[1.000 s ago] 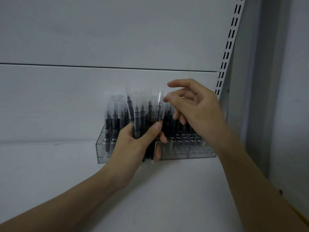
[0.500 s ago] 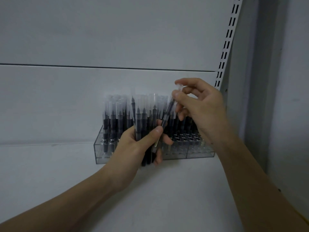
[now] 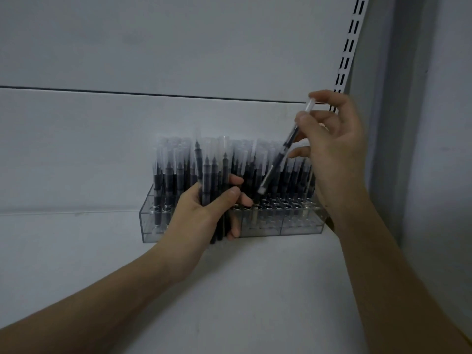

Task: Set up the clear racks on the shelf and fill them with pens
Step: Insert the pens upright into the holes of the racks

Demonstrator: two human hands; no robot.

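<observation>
A clear rack point(image 3: 301, 227) stands on the white shelf against the back panel, holding many upright dark pens point(image 3: 166, 172) with clear caps; several front holes on its right half are bare. My left hand point(image 3: 204, 213) grips a bundle of pens point(image 3: 212, 175) upright in front of the rack's middle. My right hand point(image 3: 334, 152) pinches a single pen point(image 3: 283, 152), tilted, its lower end hanging just above the holes in the rack's right half.
The white shelf surface point(image 3: 255, 290) stretches toward me below the rack. A slotted upright point(image 3: 350, 47) runs up the back panel at the right, beside a grey side wall point(image 3: 434, 149).
My right hand pulled one pen out of the bundle in my left hand, lifting it up and to the right over the rack. The left hand stayed nearly still.
</observation>
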